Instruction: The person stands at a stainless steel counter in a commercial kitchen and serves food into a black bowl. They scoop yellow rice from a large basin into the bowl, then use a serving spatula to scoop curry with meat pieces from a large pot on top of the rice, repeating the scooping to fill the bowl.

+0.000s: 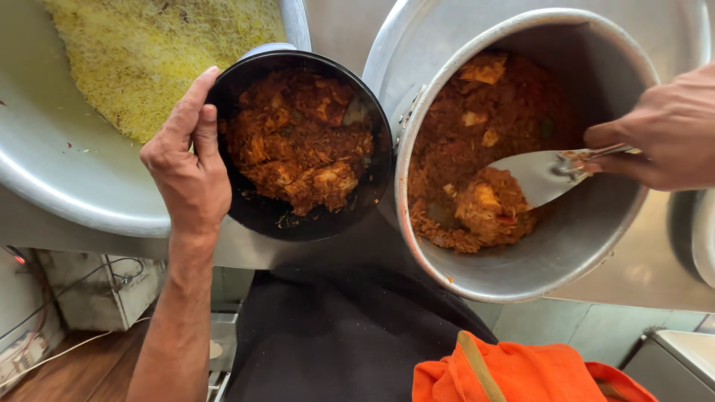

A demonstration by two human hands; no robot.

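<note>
My left hand (188, 160) grips the left rim of a round black container (261, 212) partly filled with reddish-brown rice and meat pieces (298, 141). It is held between two big metal pots. My right hand (666, 126) holds the handle of a flat metal serving spoon (532, 175), whose blade sits inside the tilted metal pot (536, 268) against a heap of the same reddish rice and meat (477, 205).
A wide metal pot (52, 164) at the upper left holds yellow rice (149, 45). Below lie my dark apron (335, 342), an orange cloth (514, 376), cables and a box (97, 290) on the floor at lower left, and a steel counter.
</note>
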